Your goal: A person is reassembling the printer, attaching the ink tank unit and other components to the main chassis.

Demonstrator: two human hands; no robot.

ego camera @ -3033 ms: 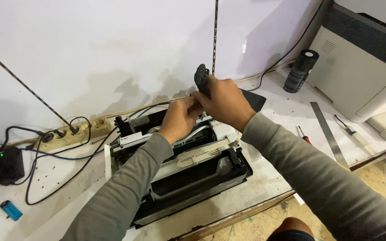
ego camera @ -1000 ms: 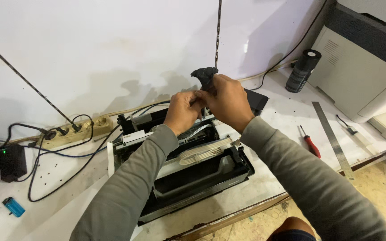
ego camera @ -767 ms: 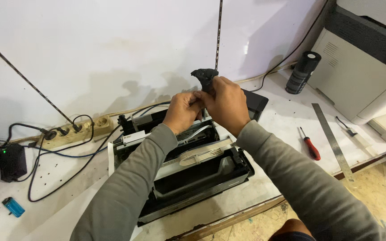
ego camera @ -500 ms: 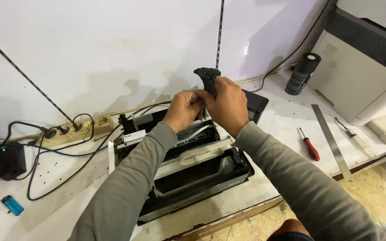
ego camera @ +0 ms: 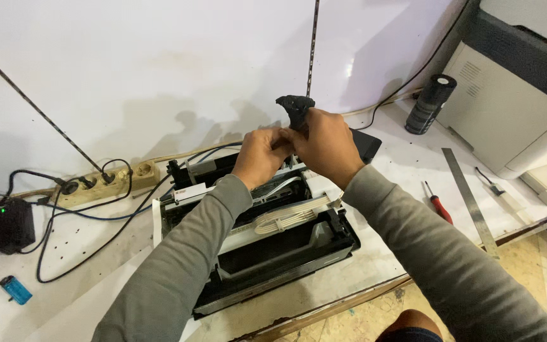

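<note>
1. Far left of the white workbench (ego camera: 413,183): a small blue lighter (ego camera: 16,289), a black power adapter with a green light (ego camera: 14,223), and a beige power strip (ego camera: 106,183) with black cables plugged in.
2. Middle: an opened-up black and white inkjet printer (ego camera: 267,240), cover off, with a flat white bundle of ink tubes (ego camera: 289,218) lying across the guts. So the teardown looks well along, but most of the insides are in place as far as I can see.
3. Left hand (ego camera: 259,155) and right hand (ego camera: 325,145) are pressed close together right above the back of the printer, both gripping a lumpy black plastic part (ego camera: 295,109) that sticks up between them. Can't tell if it's free of the printer or attached below, the hands cover that.
4. Right side: a red-handled screwdriver (ego camera: 438,206), a long steel ruler (ego camera: 471,201), a black cylindrical bottle (ego camera: 432,103), and a big grey and white office machine (ego camera: 520,95) at the edge.
</note>
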